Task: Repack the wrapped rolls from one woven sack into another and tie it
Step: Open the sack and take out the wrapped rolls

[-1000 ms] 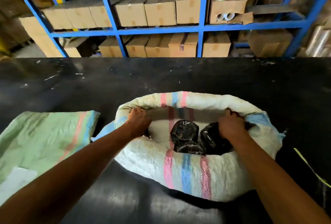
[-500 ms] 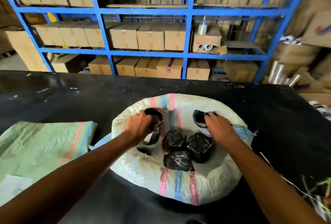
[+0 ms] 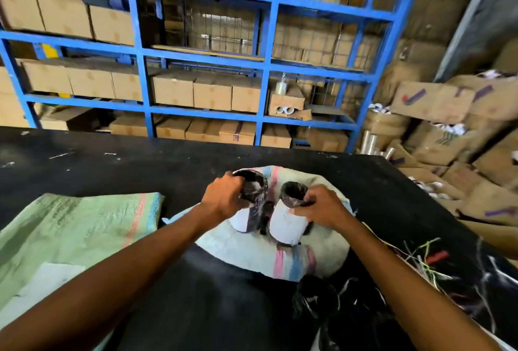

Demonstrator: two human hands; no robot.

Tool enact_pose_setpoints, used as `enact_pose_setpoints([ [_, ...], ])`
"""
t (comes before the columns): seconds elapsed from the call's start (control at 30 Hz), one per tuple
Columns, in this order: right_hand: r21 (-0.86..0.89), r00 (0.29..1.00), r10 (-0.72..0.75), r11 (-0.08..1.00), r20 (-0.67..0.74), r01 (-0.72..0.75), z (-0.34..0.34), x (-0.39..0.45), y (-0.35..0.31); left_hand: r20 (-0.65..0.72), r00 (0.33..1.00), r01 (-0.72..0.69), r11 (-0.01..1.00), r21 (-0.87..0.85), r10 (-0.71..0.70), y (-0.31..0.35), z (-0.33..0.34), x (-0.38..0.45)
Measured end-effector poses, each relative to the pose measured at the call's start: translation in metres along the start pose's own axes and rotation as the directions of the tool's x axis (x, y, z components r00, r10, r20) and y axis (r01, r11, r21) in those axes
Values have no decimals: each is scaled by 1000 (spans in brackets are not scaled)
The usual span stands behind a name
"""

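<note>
1. Gripping a wrapped roll apiece, both hands hung over the white woven sack: the left hand had its fingers curled round the black-wrapped top of the left roll, and the right hand pinched the crumpled black wrap at the top of the right roll.
2. Each roll showed a white body below its dark plastic top; the two stood nearly upright, side by side, just apart.
3. Whether their lower ends were touching the sack or were lifted clear of it could not be told.
4. The white sack, striped pink and blue, lay slumped on the black table with its mouth rolled down; the rolls and hands hid whatever else lay inside.
5. A green woven sack lay flat on the table to the left, well apart from the hands, with a pink and blue stripe near its far edge; nothing could be seen in it.
6. Crumpled black plastic sat at the near side of the table, just beside the white sack, with loose coloured strings to its right.
7. Beyond the table stood a blue metal rack whose shelves held rows of closed cardboard boxes.
8. More cartons, some torn open, were heaped on the right.
</note>
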State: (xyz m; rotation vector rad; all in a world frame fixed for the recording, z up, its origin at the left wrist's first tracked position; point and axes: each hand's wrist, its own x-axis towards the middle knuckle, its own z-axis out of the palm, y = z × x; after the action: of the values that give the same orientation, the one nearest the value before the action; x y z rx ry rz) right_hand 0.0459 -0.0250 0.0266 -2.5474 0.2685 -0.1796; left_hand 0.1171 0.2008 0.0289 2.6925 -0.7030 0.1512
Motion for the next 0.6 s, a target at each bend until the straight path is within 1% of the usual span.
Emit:
enact_pose_setpoints([
  [0.07, -99, 997, -69, 993, -37, 65, -2, -31, -13, -15, 999, -36, 999, -32, 36, -2, -5, -23],
  [0.13, -149, 989, -126, 982, -84, 112, 0, -61, -24, -15, 998, -65, 995, -78, 64, -4, -6, -42],
  [0.2, -189, 987, -139, 974, -77, 122, 2, -85, -27, 8, 996, -83, 990, -111, 84, -8, -4, -57],
  [0.3, -187, 991, -136, 973, 0, 134, 4, -124, -25, 85, 987, -122, 982, -141, 135, -6, 1, -80],
  [0.37, -176, 988, -138, 973, 70, 148, 7, -144, -22, 122, 983, -122, 983, -134, 139, 0, 6, -92],
  [0.4, -184, 986, -125, 972, 108, 144, 9, -155, -20, 139, 979, -124, 979, -159, 147, 3, 11, -97],
  [0.5, -252, 970, -112, 953, 218, 167, 21, -180, -13, 188, 969, -114, 966, -230, 159, 9, 35, -107],
  [0.6, -343, 956, -78, 923, 283, 177, 30, -199, -4, 223, 959, -117, 963, -244, 173, 19, 57, -118],
])
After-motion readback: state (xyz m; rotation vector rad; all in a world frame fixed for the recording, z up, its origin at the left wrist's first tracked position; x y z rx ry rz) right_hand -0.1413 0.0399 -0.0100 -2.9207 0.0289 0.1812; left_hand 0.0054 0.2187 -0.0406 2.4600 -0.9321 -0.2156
